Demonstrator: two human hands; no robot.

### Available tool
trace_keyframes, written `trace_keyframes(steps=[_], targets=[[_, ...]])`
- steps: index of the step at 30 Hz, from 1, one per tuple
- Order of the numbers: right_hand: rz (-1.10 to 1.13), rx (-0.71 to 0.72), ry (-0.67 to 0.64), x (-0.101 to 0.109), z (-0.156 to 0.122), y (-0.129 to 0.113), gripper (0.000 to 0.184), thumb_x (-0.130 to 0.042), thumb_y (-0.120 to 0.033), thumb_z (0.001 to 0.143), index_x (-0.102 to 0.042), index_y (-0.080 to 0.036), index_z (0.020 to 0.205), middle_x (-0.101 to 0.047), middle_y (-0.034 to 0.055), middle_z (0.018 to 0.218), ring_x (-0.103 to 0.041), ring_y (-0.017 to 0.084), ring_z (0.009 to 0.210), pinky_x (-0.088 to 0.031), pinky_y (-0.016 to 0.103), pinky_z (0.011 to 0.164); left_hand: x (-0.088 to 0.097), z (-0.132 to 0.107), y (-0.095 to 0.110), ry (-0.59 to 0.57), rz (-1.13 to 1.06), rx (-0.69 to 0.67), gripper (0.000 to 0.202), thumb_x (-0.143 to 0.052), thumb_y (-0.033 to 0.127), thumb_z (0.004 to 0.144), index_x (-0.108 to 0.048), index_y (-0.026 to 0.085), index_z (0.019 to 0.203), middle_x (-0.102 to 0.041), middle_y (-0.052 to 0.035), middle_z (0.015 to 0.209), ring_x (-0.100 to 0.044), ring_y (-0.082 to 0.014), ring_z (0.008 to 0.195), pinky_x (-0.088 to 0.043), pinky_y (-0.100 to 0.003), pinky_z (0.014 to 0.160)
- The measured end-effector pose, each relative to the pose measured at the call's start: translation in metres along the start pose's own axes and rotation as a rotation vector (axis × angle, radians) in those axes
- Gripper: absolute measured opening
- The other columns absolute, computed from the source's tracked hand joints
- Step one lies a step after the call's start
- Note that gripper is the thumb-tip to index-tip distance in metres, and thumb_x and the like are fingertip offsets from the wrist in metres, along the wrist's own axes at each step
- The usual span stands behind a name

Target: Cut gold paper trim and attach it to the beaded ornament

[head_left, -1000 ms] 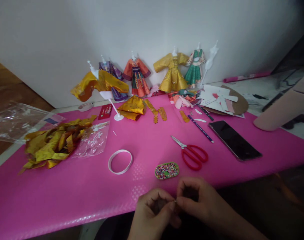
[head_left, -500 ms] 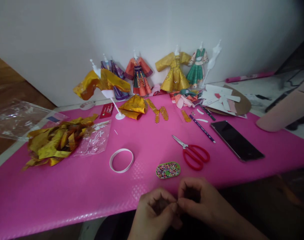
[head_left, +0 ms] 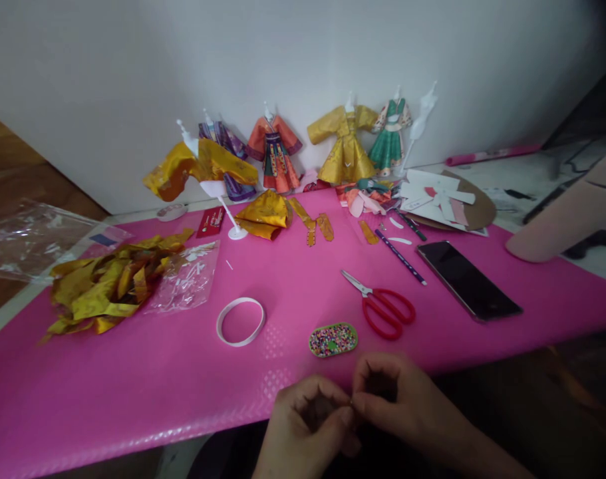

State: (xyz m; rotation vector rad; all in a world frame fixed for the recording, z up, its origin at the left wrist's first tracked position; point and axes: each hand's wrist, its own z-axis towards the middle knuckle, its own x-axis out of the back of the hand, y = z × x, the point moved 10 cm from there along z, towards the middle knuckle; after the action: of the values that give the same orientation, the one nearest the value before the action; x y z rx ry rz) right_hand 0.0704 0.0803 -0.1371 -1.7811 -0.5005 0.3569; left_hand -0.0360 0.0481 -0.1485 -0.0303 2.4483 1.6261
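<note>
Both my hands are at the near edge of the pink table cover (head_left: 133, 392), fingertips pinched together and touching each other. My left hand (head_left: 305, 426) and my right hand (head_left: 397, 399) pinch something tiny between them that I cannot make out. Just beyond the fingers lies an oval box of coloured beads (head_left: 333, 340). Red-handled scissors (head_left: 382, 307) lie a little further right, and a white tape ring (head_left: 240, 322) lies to the left.
A black phone (head_left: 467, 279) and a pencil (head_left: 400, 256) lie at the right. Gold fabric scraps (head_left: 103, 286) and a plastic bag (head_left: 185, 279) sit left. Small dresses on stands (head_left: 345, 150) line the wall, with paper pattern pieces (head_left: 442, 196) beside them.
My hands stay pinched together at the table's near edge; only the view shifts slightly.
</note>
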Motion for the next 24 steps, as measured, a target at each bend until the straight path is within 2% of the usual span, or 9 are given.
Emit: trace_keyframes(steps=[5,12,24], targets=[[0.0,0.018,0.008,0.0006,0.0006,-0.0028,0.006,-0.062,-0.017,0.073,-0.061,-0.019,0.068,-0.066,-0.0007,0.065,-0.059,0.015,0.064,-0.044,0.027,0.061,0.0015,0.0003,0.0013,0.037,0.016,0.011,0.014,-0.072,0.022,0.076,-0.064,0.018,0.065,-0.069,0.0013,0.049,-0.062,-0.01,0.047,-0.044,-0.019,0.052],[0.003,0.016,-0.012,-0.0003,0.0019,-0.0031,0.006,-0.062,-0.018,0.073,-0.062,-0.018,0.068,-0.065,-0.0018,0.065,-0.058,0.014,0.064,-0.042,0.026,0.06,0.0003,0.0033,0.0047,0.058,0.002,0.057,0.023,-0.079,0.032,0.067,-0.062,0.018,0.06,-0.066,0.0017,0.044,-0.059,-0.0097,0.043,-0.042,-0.019,0.049],[0.064,-0.017,-0.047,-0.0023,0.0022,0.0017,0.008,-0.063,-0.024,0.073,-0.06,-0.019,0.069,-0.064,-0.0007,0.065,-0.056,0.014,0.064,-0.039,0.027,0.06,-0.0018,0.0027,0.0052,0.056,0.004,0.066,0.021,-0.077,0.031,0.065,-0.062,0.018,0.06,-0.065,0.0019,0.043,-0.058,-0.0092,0.043,-0.043,-0.019,0.048]])
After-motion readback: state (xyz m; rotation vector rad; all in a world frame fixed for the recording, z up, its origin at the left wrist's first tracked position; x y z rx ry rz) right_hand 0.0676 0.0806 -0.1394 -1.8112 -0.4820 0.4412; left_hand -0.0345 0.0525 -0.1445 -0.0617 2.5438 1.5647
